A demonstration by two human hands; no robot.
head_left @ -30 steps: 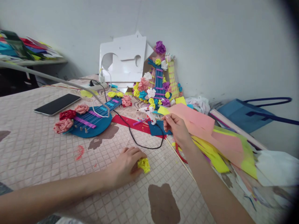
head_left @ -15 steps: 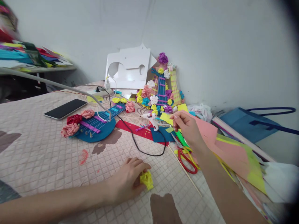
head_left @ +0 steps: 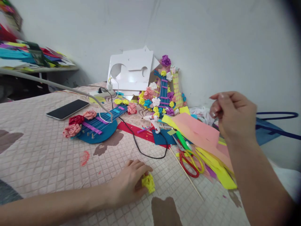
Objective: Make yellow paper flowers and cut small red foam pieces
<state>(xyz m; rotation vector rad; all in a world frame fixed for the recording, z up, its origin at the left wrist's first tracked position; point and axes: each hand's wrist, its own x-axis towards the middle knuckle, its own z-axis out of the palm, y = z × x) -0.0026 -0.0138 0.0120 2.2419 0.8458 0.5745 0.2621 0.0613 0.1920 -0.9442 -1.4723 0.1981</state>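
Observation:
My left hand rests on the table with its fingers closed round a yellow crepe-paper flower. My right hand is raised in the air at the right, above the coloured paper sheets, its fingers curled together. Whatever may be between those fingertips is too small to make out. Below and left of it lie scissors with red handles, a green marker-like stick and pink paper. A white glue gun stands further back with its black cord looping over the table.
A blue toy guitar with paper roses lies left of centre, near a phone. Decorated guitars lean at the wall beside a white cut-out board. A thin wooden stick lies in front. A lamp arm crosses at left.
My right hand has risen and moved right, away from the paper near the glue gun. The left hand stays in place with the yellow flower. The view has shifted slightly.

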